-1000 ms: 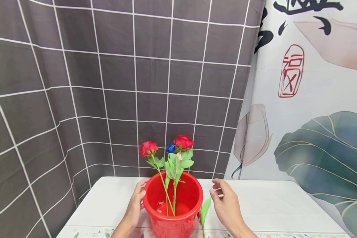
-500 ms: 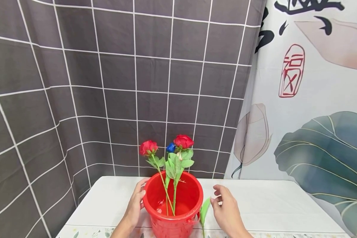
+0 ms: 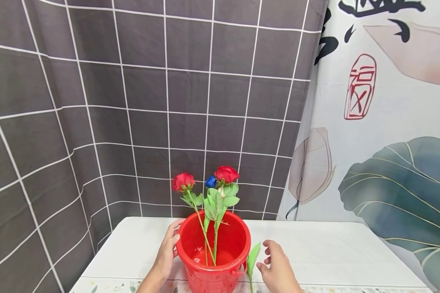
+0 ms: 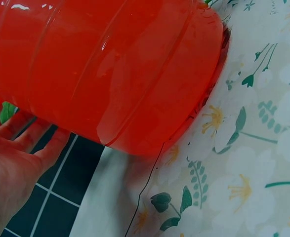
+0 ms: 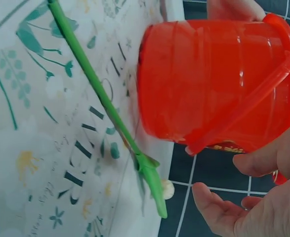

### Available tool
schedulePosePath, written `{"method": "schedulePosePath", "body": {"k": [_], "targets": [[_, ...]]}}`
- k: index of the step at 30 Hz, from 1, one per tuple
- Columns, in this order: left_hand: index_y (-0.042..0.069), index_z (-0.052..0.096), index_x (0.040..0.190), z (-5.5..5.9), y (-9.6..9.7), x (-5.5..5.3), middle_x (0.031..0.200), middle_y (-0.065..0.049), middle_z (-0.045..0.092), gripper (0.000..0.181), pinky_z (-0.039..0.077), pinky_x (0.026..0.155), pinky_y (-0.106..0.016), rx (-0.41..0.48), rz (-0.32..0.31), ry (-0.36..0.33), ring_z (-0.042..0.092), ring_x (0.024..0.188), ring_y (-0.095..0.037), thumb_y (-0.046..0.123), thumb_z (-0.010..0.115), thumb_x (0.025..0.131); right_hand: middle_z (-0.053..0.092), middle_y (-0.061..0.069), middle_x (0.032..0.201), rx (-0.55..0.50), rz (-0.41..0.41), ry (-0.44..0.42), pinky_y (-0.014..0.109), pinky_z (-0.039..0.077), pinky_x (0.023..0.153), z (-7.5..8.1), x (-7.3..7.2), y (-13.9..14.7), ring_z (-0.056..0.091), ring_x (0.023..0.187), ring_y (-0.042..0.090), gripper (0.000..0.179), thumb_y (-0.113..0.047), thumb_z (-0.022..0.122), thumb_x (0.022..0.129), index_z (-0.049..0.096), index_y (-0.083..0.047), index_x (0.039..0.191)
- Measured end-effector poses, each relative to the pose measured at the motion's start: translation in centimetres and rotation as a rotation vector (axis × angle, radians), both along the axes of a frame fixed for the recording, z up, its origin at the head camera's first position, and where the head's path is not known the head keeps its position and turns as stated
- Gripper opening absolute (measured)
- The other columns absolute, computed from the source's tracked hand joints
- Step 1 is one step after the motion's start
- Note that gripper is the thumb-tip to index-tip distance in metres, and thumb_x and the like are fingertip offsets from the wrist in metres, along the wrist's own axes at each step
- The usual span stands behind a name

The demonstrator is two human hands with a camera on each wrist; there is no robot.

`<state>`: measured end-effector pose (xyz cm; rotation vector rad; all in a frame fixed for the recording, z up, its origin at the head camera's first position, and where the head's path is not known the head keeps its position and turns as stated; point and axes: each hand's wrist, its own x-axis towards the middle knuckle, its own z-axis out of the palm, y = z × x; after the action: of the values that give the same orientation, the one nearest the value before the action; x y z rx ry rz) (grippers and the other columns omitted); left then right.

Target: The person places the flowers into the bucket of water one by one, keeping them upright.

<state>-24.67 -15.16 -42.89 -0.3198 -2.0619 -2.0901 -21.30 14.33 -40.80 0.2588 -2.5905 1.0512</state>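
Note:
A red plastic bucket [image 3: 220, 280] stands upright at the table's front. My left hand [image 3: 166, 250] rests against its left side, fingers extended along the wall near the rim; the left wrist view shows the fingers [image 4: 51, 148] partly hidden behind the bucket. Inside the bucket lean two red roses [image 3: 226, 174] and a small blue flower [image 3: 210, 182], with green stems and leaves. To the right lies a green stem [image 5: 93, 76] with a leaf [image 3: 253, 254] and a small pale bloom [image 5: 167, 189]. My right hand [image 3: 278, 266] hovers right of that leaf, thumb and fingers apart, holding nothing.
The white table [image 3: 333, 248] has a flower-printed cloth [image 4: 253, 163] along its front. Behind it hangs a dark gridded curtain [image 3: 132, 101]; a printed pale curtain [image 3: 399, 122] hangs at the right. The bucket's handle [image 5: 243, 106] hangs down its right side.
My right hand has come lower and slightly nearer me beside the green leaf, its fingers now more apart from the thumb. The left hand, bucket and flowers stay as they were.

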Motion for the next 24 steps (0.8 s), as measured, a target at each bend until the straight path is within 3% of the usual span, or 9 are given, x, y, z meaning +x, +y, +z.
{"method": "schedulePosePath", "body": {"k": [7,15,20,24], "targets": [[0.004,0.036,0.142,0.0,0.0,0.0,0.135,-0.026,0.047,0.050,0.051,0.086,-0.032,0.008,0.002,-0.003,0.054,0.116,-0.028,0.012,0.027,0.094,0.050,0.006,0.089,0.009,0.022,-0.018,0.026,0.046,0.062,-1.1,-0.1,0.3,0.051,0.072,0.014,0.052,0.005,0.076,0.068,0.051,0.006,0.113],[0.004,0.035,0.143,0.1,0.0,0.0,0.135,-0.026,0.047,0.049,0.051,0.087,-0.032,0.005,0.005,-0.007,0.054,0.117,-0.029,0.012,0.026,0.095,0.053,0.020,0.094,0.021,0.047,-0.218,0.040,0.054,0.065,-1.9,-0.3,0.1,0.059,0.071,0.023,0.060,0.003,0.080,0.066,0.048,0.012,0.115],[0.004,0.035,0.143,0.1,0.0,0.0,0.135,-0.026,0.046,0.050,0.051,0.087,-0.034,0.000,0.008,-0.011,0.052,0.119,-0.035,0.012,0.027,0.094,0.053,0.021,0.099,0.031,0.040,-0.357,0.045,0.056,0.069,-2.6,-0.5,-0.2,0.059,0.077,0.026,0.066,-0.001,0.082,0.064,0.047,0.012,0.118],[0.004,0.035,0.143,0.1,0.0,0.0,0.136,-0.026,0.045,0.050,0.051,0.087,-0.034,0.002,0.007,-0.015,0.051,0.120,-0.036,0.012,0.027,0.094,0.052,0.021,0.100,0.034,0.065,-0.406,0.048,0.055,0.073,-3.6,-0.6,-0.1,0.057,0.081,0.028,0.068,-0.005,0.083,0.065,0.045,0.012,0.119]]}}
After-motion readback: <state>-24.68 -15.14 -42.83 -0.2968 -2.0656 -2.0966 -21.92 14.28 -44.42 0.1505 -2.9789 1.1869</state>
